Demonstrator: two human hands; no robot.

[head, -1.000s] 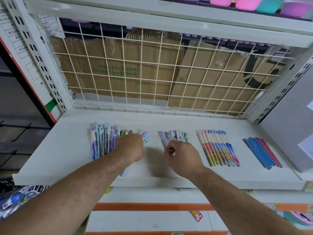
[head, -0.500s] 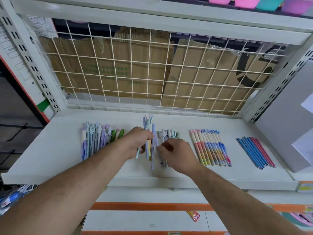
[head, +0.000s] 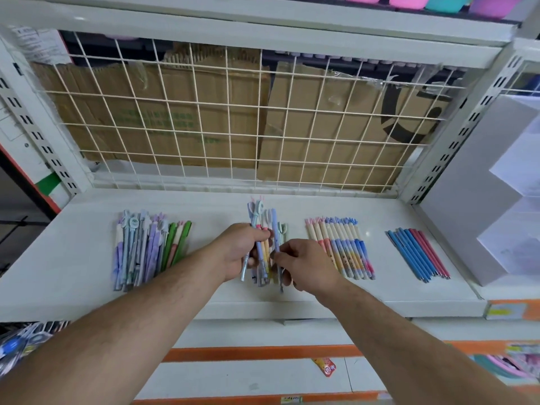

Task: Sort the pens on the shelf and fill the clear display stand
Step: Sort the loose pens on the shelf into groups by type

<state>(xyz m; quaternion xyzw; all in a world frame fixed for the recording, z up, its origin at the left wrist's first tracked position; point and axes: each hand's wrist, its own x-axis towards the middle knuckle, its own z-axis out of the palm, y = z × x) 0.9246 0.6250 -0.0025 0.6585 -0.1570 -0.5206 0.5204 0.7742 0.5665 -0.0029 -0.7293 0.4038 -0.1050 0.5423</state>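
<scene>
My left hand grips a bundle of pastel pens with animal-shaped caps, held just above the white shelf at its middle. My right hand pinches the lower ends of pens in the same bundle from the right. A pile of purple, grey and green pens lies at the left. A row of pink-and-blue pens lies right of my hands, and slim blue and red pens lie further right. A stepped display stand, its clear trays dimly seen, stands at the shelf's right end.
A white wire grid with cardboard behind it closes the back of the shelf. Coloured bowls sit on the shelf above. Packaged goods hang at the lower left and lower shelves with orange strips run below.
My left hand gathered pens from the shelf's middle and lifted them toward my right hand. Both hands now hold one bundle together.
</scene>
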